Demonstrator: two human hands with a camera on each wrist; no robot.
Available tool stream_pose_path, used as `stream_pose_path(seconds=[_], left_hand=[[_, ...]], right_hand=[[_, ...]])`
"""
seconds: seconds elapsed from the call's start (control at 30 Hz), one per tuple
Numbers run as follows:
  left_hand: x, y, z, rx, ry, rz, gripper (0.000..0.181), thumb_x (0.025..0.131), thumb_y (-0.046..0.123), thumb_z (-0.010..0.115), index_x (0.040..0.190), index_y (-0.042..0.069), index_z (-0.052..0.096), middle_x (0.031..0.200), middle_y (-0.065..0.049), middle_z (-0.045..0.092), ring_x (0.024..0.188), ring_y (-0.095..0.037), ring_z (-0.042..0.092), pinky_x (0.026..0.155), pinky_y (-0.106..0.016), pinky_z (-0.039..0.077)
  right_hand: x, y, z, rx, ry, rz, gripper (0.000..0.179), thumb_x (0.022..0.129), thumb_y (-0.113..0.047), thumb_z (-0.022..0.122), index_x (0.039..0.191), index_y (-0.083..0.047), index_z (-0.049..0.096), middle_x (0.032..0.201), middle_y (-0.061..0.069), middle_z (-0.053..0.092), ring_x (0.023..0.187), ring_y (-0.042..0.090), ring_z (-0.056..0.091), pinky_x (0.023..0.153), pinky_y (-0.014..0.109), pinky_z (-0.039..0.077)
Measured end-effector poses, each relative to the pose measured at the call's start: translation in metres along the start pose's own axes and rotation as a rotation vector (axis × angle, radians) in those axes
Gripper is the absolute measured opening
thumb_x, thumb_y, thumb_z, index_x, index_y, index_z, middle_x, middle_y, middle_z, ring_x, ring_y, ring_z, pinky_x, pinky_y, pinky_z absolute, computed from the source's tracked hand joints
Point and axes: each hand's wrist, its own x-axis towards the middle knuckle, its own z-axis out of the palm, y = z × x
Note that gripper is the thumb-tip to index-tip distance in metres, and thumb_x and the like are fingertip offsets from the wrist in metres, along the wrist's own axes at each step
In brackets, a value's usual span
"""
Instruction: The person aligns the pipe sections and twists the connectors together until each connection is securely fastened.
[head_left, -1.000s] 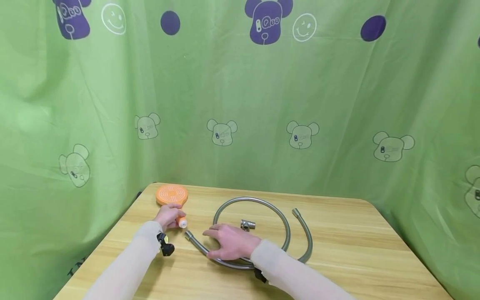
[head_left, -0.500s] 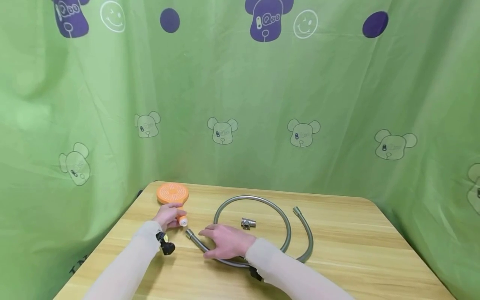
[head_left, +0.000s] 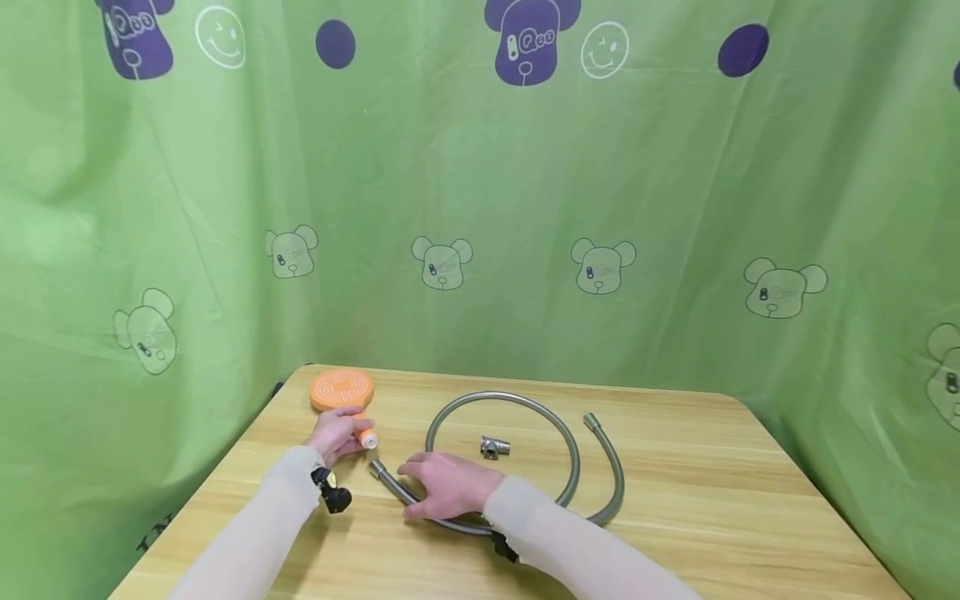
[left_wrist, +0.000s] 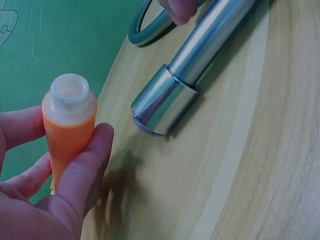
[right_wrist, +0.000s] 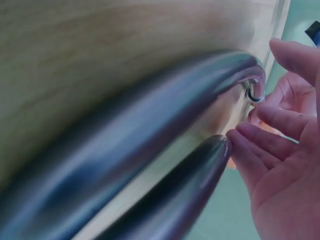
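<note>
Your left grip (head_left: 335,435) pinches the showerhead (head_left: 341,389) by its handle (left_wrist: 67,139) near the desk's (head_left: 675,517) far left corner, likely to leave its white neck (left_wrist: 70,95) bare beside the hose (head_left: 502,395). Your right grip (head_left: 453,485) is spread wide at the hose; contact is unclear.

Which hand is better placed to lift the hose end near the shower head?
Probably the right hand: it is over the hose, close to that hose end, and looks open. The left hand holds the shower head by its handle, so is occupied.

At seven o'clock, your left sleeve (head_left: 251,533) was plain cream, its black wrist camera (head_left: 339,500) yellow-flecked; at five, your right sleeve (head_left: 581,542) matched!
</note>
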Motion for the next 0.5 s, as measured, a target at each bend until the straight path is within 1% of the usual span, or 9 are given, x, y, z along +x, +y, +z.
stream_pose_path(seconds=[0.1, 0.2, 0.37, 0.5], left_hand=[[-0.0020, 0.0015, -0.0001, -0.016, 0.001, 0.013, 0.066, 0.092, 0.000, 0.067, 0.150, -0.007, 0.035, 0.112, -0.018, 0.065, 0.079, -0.017, 0.067, 0.074, -0.031, 0.060], [-0.0039, 0.0037, -0.0005, -0.017, 0.018, 0.021, 0.067, 0.091, 0.000, 0.068, 0.150, -0.005, 0.036, 0.112, -0.019, 0.062, 0.080, -0.018, 0.067, 0.074, -0.031, 0.059], [-0.0031, 0.0067, -0.0028, -0.004, 0.024, 0.038, 0.066, 0.091, 0.001, 0.068, 0.149, -0.004, 0.037, 0.115, -0.020, 0.060, 0.082, -0.019, 0.066, 0.075, -0.030, 0.058], [-0.0020, 0.0078, -0.0042, -0.007, 0.022, 0.037, 0.066, 0.091, 0.001, 0.068, 0.150, -0.003, 0.037, 0.120, -0.021, 0.057, 0.085, -0.020, 0.066, 0.077, -0.030, 0.058]], right_hand=[[0.0025, 0.0006, 0.0017, -0.020, 0.001, -0.009, 0.069, 0.087, -0.054, 0.071, 0.142, -0.015, 0.056, 0.143, 0.004, 0.058, 0.125, 0.018, 0.060, 0.105, 0.032, 0.049], [0.0051, 0.0017, 0.0038, -0.040, 0.005, -0.025, 0.068, 0.087, -0.054, 0.071, 0.140, -0.013, 0.058, 0.140, 0.004, 0.060, 0.121, 0.016, 0.061, 0.103, 0.030, 0.050], [0.0080, 0.0037, 0.0055, -0.060, 0.005, -0.043, 0.063, 0.087, -0.053, 0.073, 0.133, -0.012, 0.063, 0.133, 0.003, 0.062, 0.109, 0.010, 0.062, 0.095, 0.025, 0.052], [0.0095, 0.0019, 0.0057, -0.065, -0.011, -0.027, 0.060, 0.085, -0.054, 0.074, 0.128, -0.013, 0.065, 0.129, 0.002, 0.063, 0.102, 0.008, 0.061, 0.090, 0.024, 0.053]])
